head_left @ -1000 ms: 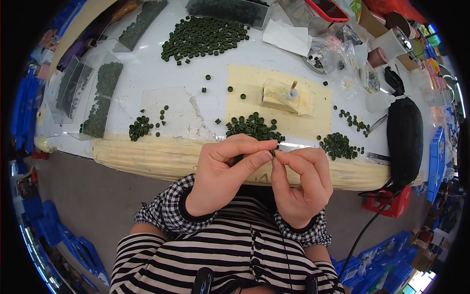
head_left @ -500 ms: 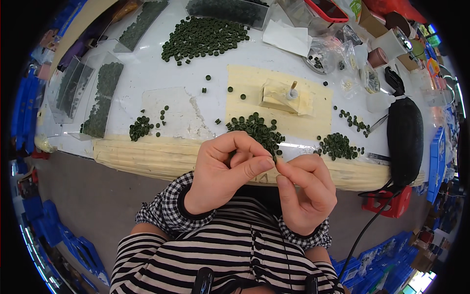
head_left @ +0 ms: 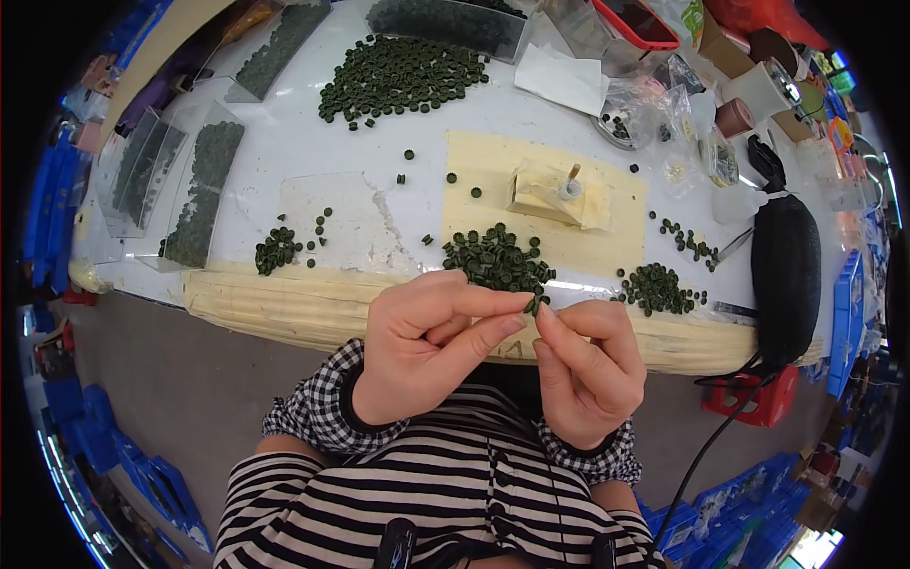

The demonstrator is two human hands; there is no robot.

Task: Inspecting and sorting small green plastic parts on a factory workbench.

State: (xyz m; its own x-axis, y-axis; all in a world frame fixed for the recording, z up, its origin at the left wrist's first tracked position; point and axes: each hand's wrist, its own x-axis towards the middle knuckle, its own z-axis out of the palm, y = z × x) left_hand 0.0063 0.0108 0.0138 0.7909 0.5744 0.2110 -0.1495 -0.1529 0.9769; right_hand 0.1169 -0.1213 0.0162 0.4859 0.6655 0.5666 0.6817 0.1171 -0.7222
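Observation:
In front of my body, over the table's near edge, both hands meet at their fingertips around a small dark green toothed round piece (head_left: 535,305). My left hand (head_left: 417,346) has thumb and index finger pinched towards it, with the other fingers curled in. From the other side, my right hand (head_left: 597,370) pinches at the piece with index finger and thumb, its remaining fingers folded. Just beyond the fingertips lies a pile of the same green pieces (head_left: 493,258). Parts of the held piece are hidden by the fingertips.
Smaller groups of green pieces lie left (head_left: 277,250) and right (head_left: 656,288), and a large heap (head_left: 403,81) lies farther back. A taped block with a peg (head_left: 550,194) stands mid-table. Clear trays (head_left: 204,190) are at left; a black padded pouch (head_left: 785,275) is at right.
My left hand's index finger has straightened somewhat and the hand has shifted slightly left. The green piece now shows more between the fingertips.

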